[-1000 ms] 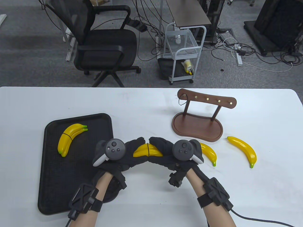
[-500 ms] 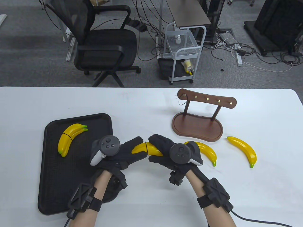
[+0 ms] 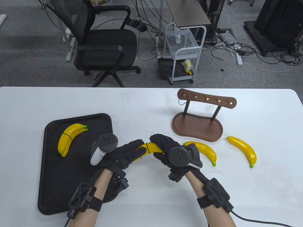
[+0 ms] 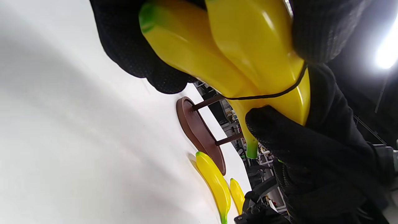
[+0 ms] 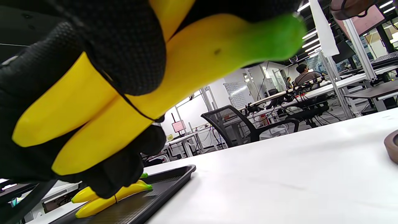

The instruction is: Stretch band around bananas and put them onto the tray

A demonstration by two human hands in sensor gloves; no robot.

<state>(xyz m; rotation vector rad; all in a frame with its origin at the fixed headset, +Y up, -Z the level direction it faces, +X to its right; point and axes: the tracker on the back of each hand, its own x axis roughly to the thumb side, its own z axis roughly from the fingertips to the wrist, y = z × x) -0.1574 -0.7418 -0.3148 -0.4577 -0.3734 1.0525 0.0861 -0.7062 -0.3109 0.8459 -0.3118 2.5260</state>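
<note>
Bananas: a pair of bananas (image 3: 151, 149) is held just off the table at lower centre of the table view, right of the tray (image 3: 51, 179).
Band: a thin black band (image 4: 267, 95) circles both near the middle.
Left hand (image 3: 123, 157): fingers curled round the left end.
Right hand (image 3: 165, 149): fingers wrapped round the right end.
Risk: smooth curved skins may let the band slide toward a tip and release.
Cause: uneven pulling or a loose carry to the tray.

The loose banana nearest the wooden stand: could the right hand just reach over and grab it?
Probably not yet: the right hand grips the banded bananas together with the left hand. The loose banana lies uncovered beside it.
</note>
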